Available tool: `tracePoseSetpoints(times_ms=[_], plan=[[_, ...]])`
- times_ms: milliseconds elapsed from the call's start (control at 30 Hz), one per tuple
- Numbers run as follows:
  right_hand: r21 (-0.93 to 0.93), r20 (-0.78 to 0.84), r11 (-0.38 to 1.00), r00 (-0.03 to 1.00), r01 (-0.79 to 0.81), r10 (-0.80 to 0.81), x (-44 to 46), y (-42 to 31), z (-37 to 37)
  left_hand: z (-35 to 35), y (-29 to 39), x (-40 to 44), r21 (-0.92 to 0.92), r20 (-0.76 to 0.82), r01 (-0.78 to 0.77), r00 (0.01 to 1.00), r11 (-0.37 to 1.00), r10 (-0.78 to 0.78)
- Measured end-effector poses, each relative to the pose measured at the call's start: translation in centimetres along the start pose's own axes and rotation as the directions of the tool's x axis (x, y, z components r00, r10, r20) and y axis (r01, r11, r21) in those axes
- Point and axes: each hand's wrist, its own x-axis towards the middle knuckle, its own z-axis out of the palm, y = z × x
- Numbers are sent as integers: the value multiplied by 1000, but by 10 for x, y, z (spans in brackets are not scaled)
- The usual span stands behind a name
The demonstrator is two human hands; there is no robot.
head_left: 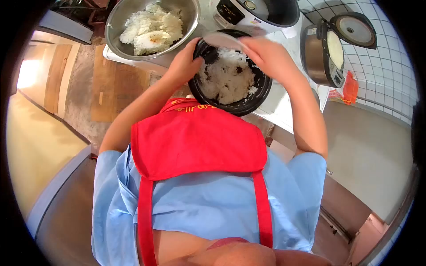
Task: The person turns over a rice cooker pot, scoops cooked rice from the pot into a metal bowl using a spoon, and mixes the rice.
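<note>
A black inner pot (262,91) from a rice cooker tilts toward me at the counter's near edge, with cooked white rice (228,77) spread over its bottom. My left hand (187,62) is closed on the pot's left rim. In my right hand (268,55) is a pale rice paddle (224,41), held over the pot's far rim and slightly blurred. The fingers around its handle are partly hidden. Left of the pot, a steel bowl (116,42) holds a heap of cooked rice (155,29).
Behind the pot stands a white rice cooker (230,13), open, with a dark inside. On the right, a brown rice cooker (315,57) has its lid (353,30) up and rice inside. An orange plastic item (350,88) lies beside it, near the tiled wall (388,66).
</note>
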Motion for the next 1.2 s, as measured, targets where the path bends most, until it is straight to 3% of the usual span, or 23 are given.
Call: tracePoseSetpoints(times_ms=[67,100,167,300,367,467,533,600,833,1000,1100,1200], plan=[[-169,236,976,956,-137,175,-33,8,5,3,0,20,10,42,-2,999,1000,2],[-219,331,967,923,-130,199,-41,7,10,4,4,29,70,59,-2,998,998,-2],[-307,502,945,825,-110,259,-54,3,24,6,7,44,-22,145,49,988,999,-45],[-271,537,957,810,-99,236,-66,2,65,9,9,61,-47,341,36,940,998,-18],[-234,627,970,754,-59,197,-61,-1,71,13,7,63,13,347,-54,937,998,46],[-31,693,992,713,-122,109,-59,-7,73,17,5,63,75,347,-178,927,981,142],[-13,676,987,726,-160,127,-64,-12,86,18,7,60,82,325,-222,928,972,184],[-21,687,987,715,-157,128,-62,-19,82,18,7,57,49,300,-152,945,987,131],[-236,440,959,862,-158,250,-64,8,47,13,14,56,108,286,-106,956,989,71],[-428,150,886,953,-176,262,-49,9,39,14,16,57,104,308,-77,951,992,41],[-503,94,854,974,-131,205,-41,15,59,17,13,60,109,301,-107,951,988,70],[-543,248,839,950,-26,190,-38,17,65,16,14,58,98,305,-85,951,991,51]])
